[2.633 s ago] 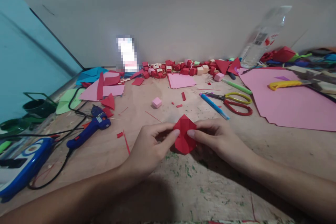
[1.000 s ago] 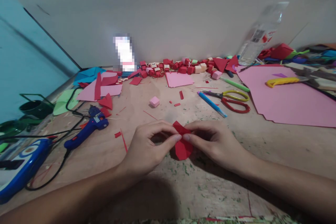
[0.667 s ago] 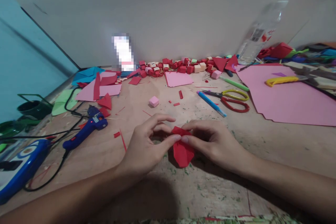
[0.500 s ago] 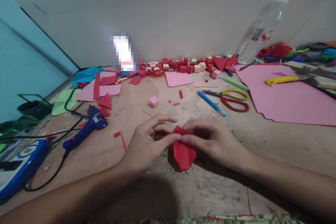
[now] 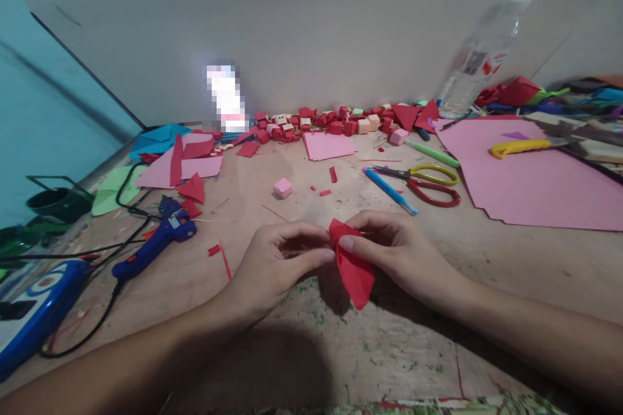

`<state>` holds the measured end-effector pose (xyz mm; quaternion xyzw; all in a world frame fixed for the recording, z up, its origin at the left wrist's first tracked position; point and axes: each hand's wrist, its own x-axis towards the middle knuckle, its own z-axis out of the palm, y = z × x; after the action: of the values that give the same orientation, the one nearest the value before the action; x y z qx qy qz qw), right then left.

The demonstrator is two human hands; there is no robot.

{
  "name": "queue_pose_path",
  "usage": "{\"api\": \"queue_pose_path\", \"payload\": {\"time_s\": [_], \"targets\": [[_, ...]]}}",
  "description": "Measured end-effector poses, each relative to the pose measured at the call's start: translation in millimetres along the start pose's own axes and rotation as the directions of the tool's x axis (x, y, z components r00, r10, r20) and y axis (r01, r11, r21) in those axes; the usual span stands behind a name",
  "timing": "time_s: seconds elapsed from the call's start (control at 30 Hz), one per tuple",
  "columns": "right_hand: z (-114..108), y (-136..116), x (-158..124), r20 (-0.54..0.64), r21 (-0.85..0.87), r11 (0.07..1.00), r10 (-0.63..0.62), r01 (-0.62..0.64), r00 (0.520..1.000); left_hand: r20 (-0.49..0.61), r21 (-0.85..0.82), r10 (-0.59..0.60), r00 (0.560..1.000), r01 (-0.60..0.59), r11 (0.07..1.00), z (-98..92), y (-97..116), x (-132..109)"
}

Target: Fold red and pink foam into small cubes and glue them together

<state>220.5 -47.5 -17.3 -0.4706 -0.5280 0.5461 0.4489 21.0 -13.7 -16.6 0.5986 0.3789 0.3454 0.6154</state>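
A folded piece of red paper [image 5: 354, 275] is held up just above the tabletop, its lower end pointing down and slightly right. My right hand [image 5: 396, 246] pinches it, thumb on the front face and fingers behind. On its left edge, my left hand [image 5: 285, 256] has thumb and curled fingertips closed in against the paper; how firmly they grip is hard to see. Beyond the hands lie a small pink paper cube [image 5: 283, 188] and a few red scraps [image 5: 333, 174]. Blue pen [image 5: 390, 191] and scissors [image 5: 433, 185] rest to the right.
At left, a blue glue gun [image 5: 156, 243] lies with its cord near a blue-and-white device [image 5: 41, 308]. Small red and cream paper cubes [image 5: 335, 126] line the wall beside a lit phone [image 5: 226, 97]. Rightward are pink sheets [image 5: 530, 188], a yellow-handled cutter [image 5: 523, 146] and a leaning bottle [image 5: 479, 65].
The red paper has turned, its lower end swinging right. My left thumb has slid off its front to the left edge, while my right thumb stays on the front.
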Motion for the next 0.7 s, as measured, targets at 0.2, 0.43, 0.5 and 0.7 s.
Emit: {"api": "queue_pose_path", "payload": {"time_s": [0.2, 0.43, 0.5, 0.7], "targets": [[-0.9, 1.8, 1.2, 0.003, 0.048, 0.999, 0.008, -0.008, 1.0, 0.012, 0.012, -0.004, 1.0, 0.004, 1.0, -0.9, 1.4, 1.9], [-1.2, 2.1, 0.6, 0.021, 0.046, 0.999, 0.004, -0.005, 1.0, 0.015, 0.021, -0.002, 1.0, 0.002, 1.0, -0.8, 1.6, 3.5], [-0.8, 1.7, 0.3, 0.033, 0.04, 0.999, 0.014, -0.016, 0.999, 0.026, 0.017, -0.002, 1.0, 0.001, 1.0, -0.8, 2.5, 2.8], [0.4, 2.6, 0.0, -0.01, 0.024, 1.0, 0.001, -0.001, 1.0, 0.023, 0.008, 0.001, 1.0, -0.001, 1.0, -0.9, 3.1, 1.1]]}}
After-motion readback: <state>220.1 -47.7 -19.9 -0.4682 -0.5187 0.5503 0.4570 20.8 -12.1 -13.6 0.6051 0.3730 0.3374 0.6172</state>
